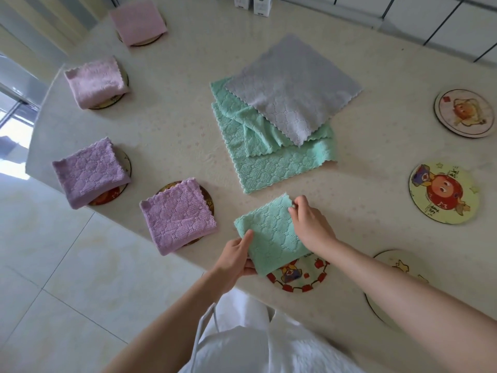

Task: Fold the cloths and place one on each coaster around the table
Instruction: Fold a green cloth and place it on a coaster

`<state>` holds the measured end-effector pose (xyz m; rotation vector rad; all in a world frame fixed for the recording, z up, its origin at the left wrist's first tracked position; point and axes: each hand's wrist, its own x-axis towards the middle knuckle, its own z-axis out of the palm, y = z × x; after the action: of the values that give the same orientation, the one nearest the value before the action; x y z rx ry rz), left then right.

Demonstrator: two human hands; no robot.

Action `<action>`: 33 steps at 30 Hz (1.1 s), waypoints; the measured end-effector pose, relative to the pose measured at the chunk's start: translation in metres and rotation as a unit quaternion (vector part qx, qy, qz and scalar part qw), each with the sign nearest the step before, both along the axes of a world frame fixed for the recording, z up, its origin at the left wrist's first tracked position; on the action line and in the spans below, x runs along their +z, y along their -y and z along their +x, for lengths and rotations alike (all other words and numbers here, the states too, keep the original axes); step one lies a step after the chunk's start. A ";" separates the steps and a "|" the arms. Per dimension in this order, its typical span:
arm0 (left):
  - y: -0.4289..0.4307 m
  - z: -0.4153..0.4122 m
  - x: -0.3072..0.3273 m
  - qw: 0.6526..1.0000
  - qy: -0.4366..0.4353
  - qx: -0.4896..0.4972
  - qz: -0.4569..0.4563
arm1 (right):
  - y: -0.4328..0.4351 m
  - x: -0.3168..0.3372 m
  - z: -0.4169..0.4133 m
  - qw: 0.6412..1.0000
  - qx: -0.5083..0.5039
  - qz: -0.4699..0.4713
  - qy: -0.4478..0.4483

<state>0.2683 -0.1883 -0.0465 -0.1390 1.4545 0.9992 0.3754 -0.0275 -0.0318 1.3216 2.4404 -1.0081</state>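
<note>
A folded green cloth [269, 232] lies at the table's near edge, partly over a coaster with a red-lantern rim [301, 275]. My left hand [236, 257] grips its near left corner, thumb on top. My right hand [309, 224] pinches its far right corner and rests on it. An unfolded pile in the middle holds a grey cloth [293, 87] over two green cloths [269, 160]. Several folded pink and purple cloths [177, 214] sit on coasters along the left edge. Bare coasters lie at the right [443, 192], far right [464, 113] and under my right forearm [390, 265].
The cream table [174, 130] ends in a curved edge on the left, with tiled floor [53, 265] below. White cartons [262, 5] stand at the far edge. My white garment [255, 340] fills the bottom middle.
</note>
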 end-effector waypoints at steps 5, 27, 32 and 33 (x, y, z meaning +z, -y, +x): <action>-0.006 0.000 0.002 0.999 -0.022 0.000 -0.030 | 0.002 -0.004 -0.006 0.997 0.023 0.053 0.046; -0.040 -0.046 0.009 0.785 -0.511 -0.342 -0.072 | 0.025 0.000 0.059 0.993 -0.101 0.014 0.058; -0.044 -0.047 0.010 0.796 -0.492 -0.345 -0.071 | 0.026 -0.002 0.047 0.974 -0.203 -0.100 0.020; -0.043 -0.047 0.010 0.800 -0.489 -0.340 -0.070 | 0.025 -0.001 0.046 0.968 -0.220 -0.122 0.019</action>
<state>0.2216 -0.1451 -0.0362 0.8775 2.2647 0.3112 0.4210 -0.0523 -0.0332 1.8093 1.9509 -1.3151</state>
